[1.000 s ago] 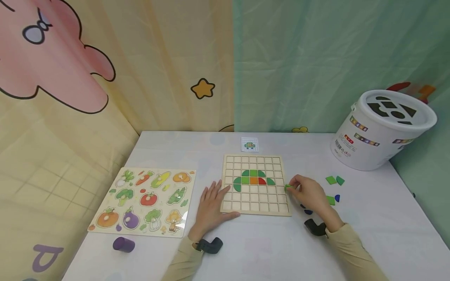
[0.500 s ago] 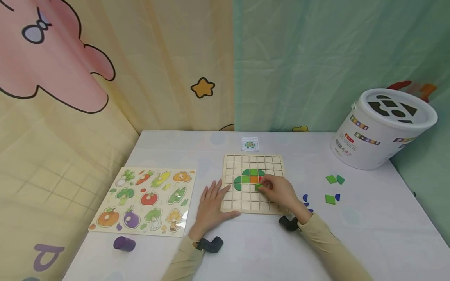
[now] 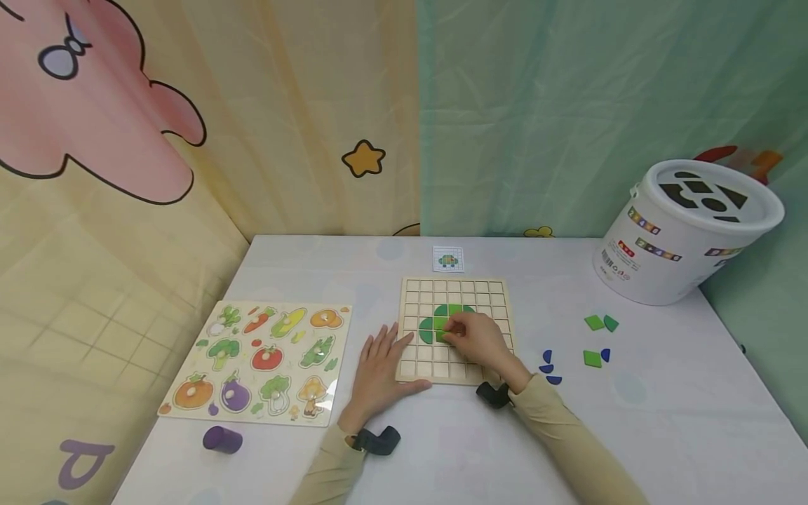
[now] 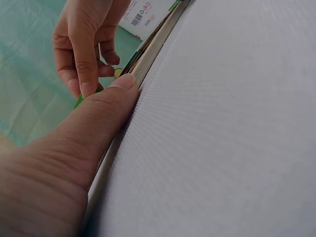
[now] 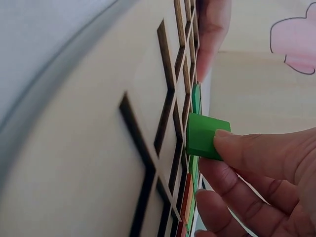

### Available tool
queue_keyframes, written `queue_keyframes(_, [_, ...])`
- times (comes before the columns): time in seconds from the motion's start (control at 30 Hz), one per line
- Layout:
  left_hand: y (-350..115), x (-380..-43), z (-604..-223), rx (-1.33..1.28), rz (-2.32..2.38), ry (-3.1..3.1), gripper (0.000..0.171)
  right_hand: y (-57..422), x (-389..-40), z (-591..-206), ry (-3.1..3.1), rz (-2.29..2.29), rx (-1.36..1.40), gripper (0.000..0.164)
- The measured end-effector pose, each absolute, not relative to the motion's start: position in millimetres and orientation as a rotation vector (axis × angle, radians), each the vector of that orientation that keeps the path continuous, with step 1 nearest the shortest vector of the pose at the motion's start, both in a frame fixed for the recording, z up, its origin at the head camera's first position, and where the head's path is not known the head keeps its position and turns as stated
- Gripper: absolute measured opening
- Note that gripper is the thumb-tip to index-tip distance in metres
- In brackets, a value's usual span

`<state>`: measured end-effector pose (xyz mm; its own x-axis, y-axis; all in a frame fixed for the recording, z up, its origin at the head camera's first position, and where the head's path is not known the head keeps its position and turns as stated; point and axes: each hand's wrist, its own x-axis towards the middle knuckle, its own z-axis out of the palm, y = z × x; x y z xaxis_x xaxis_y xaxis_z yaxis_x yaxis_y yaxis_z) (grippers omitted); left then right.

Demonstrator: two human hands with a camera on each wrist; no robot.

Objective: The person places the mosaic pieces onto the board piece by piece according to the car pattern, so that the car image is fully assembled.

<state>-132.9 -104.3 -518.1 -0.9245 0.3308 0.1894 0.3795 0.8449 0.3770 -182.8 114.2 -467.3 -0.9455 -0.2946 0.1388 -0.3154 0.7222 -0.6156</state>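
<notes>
My right hand (image 3: 480, 340) pinches a green square tile (image 5: 205, 136) between thumb and fingers. In the right wrist view the tile stands tilted, its lower edge right at the grid of the wooden board (image 3: 419, 369). Dark green curved pieces (image 3: 426, 330) and lighter green squares lie in the grid beside it; my right hand covers part of this pattern. With fingers spread, my left hand (image 3: 377, 372) rests at the board's left side, its thumb (image 4: 106, 101) along the front edge. Behind the board lies a small card (image 3: 448, 260) with a printed coloured figure.
Right of the board lie several blue half-round pieces (image 3: 553, 380), two green squares (image 3: 594, 322) and a dark green quarter piece (image 3: 611, 323). A white bucket (image 3: 637, 259) with a shape-cut lid stands back right. To the left are a vegetable puzzle (image 3: 290, 365) and a purple cylinder (image 3: 222, 440).
My right hand has carried the green square tile left from the board's right edge to the pattern's lower left part. My left hand has stayed in place.
</notes>
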Motion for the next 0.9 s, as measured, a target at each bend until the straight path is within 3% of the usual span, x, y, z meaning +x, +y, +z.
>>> queue_keyframes(0.9, [-103.9, -132.2, -518.2, -0.567, -0.654, -2.885, 0.093, 109.5, -188.4, -469.2, -2.945, 1.004, 0.457, 0.009])
